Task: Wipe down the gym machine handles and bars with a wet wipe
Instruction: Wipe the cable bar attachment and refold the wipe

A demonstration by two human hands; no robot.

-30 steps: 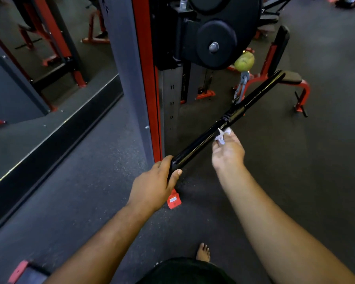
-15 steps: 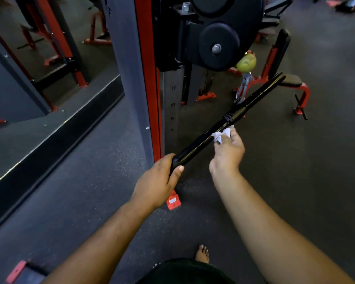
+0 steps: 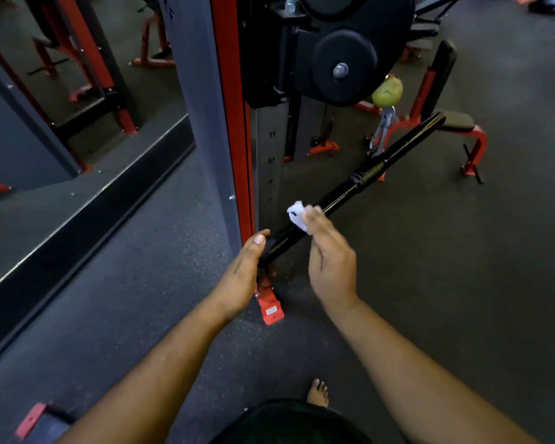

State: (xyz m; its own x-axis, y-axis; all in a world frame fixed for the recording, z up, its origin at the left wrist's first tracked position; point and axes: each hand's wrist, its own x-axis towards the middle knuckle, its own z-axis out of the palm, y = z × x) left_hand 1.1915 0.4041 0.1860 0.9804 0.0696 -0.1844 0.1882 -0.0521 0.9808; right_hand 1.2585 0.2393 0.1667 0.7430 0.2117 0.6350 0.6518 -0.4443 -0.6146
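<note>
Bar (image 3: 359, 187) runs diagonally up-right from my left hand (image 3: 242, 277), which grips its near end; my right hand (image 3: 330, 264), nearer mid-shaft, pinches the wet wipe (image 3: 297, 216) against it.

both hands (image 3: 242, 277) (image 3: 330, 261) forward, fingers curled

The near end of the bar (image 3: 340, 195) is hidden inside the left hand (image 3: 242, 277), whose fingers beyond the thumb cannot be seen. The wipe (image 3: 297, 216) is part covered by the right hand (image 3: 329, 261) — its full shape cannot be told. The weight plate (image 3: 359, 36) is cut off by the top edge. Numbers on the post (image 3: 271, 161) blur lower down. One bare foot (image 3: 318, 392) shows — the rest sits behind dark clothing.
</note>
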